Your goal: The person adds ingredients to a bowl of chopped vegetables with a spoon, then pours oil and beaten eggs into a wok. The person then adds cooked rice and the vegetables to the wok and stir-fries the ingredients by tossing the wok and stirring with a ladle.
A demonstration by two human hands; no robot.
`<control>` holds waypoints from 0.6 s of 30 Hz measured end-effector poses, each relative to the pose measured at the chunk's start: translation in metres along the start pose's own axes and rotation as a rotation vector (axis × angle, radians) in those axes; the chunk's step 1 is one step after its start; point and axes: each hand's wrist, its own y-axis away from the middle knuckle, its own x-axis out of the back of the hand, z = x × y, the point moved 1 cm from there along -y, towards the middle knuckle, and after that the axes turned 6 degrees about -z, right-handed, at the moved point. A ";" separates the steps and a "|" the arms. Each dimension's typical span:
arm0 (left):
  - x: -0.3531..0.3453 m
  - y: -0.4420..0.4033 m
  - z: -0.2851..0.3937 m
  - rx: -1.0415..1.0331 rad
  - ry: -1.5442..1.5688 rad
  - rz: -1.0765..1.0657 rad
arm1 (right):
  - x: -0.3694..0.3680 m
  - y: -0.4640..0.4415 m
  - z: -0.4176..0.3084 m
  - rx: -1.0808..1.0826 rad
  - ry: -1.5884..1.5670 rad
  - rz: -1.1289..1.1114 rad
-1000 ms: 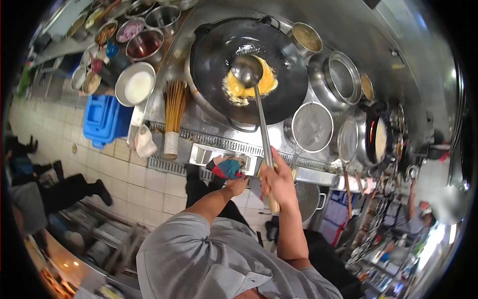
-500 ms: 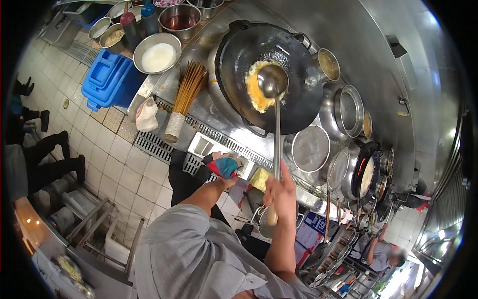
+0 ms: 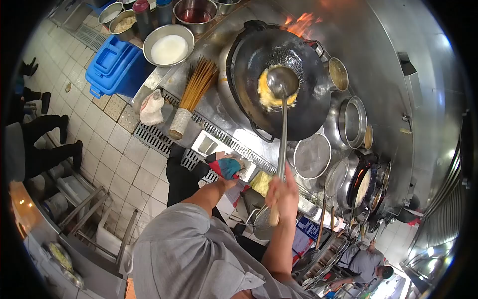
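My right hand (image 3: 284, 192) is closed round the wooden-ended handle of a long metal ladle (image 3: 283, 82). The ladle's bowl rests on yellow cooking egg (image 3: 265, 92) in the middle of a black wok (image 3: 311, 112). At the counter's front edge, my left hand (image 3: 229, 182) is closed on a red and teal cloth (image 3: 227, 168), which hides most of the fingers. The wok's near loop handle lies a little beyond the cloth, apart from it.
Flames (image 3: 301, 25) rise behind the wok. A bamboo brush (image 3: 196, 92), a white rag (image 3: 151, 107) and a bowl of white liquid (image 3: 169, 49) lie left. A strainer (image 3: 312, 155) and pans stand right. Another person (image 3: 361, 261) works at far right.
Flames have appeared behind the wok. The egg is more bunched under the ladle, and the wok sits slightly farther right in view. My left hand still grips the cloth.
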 end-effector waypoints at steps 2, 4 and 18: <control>0.001 0.000 0.002 -0.003 -0.006 0.002 | 0.004 -0.049 -0.010 0.062 -0.149 -0.005; 0.001 0.002 0.003 -0.018 -0.003 -0.005 | 0.003 -0.073 -0.023 0.124 -0.134 0.009; 0.007 0.028 0.005 -0.307 0.084 -0.110 | 0.007 -0.066 -0.016 0.116 0.006 0.014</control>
